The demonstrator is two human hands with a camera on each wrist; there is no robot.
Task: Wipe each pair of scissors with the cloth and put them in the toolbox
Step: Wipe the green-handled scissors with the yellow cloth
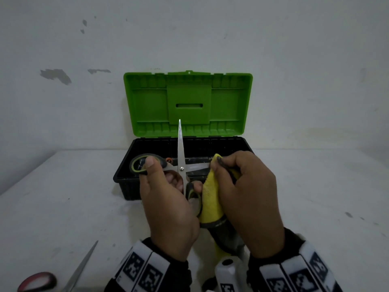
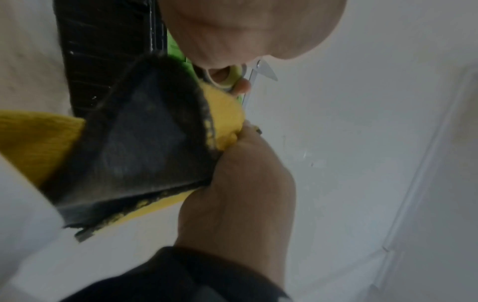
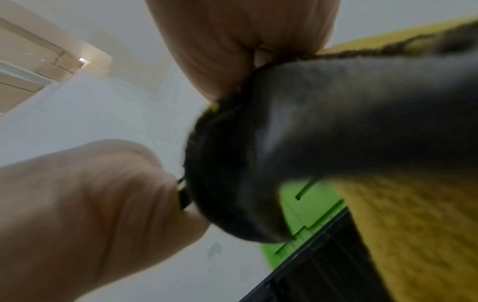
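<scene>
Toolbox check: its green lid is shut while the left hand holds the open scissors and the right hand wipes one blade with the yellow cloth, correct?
Not quite: the lid is open. The head view shows the toolbox with its green lid standing upright against the wall. The rest holds: the left hand holds the open scissors, and the right hand wipes one blade with the yellow cloth.

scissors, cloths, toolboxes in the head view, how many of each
scissors: 2, the green-handled pair held open over the box, and the red-handled pair on the table at lower left
cloth: 1, the yellow cloth
toolbox: 1, the green-lidded toolbox, open
total: 4
</scene>
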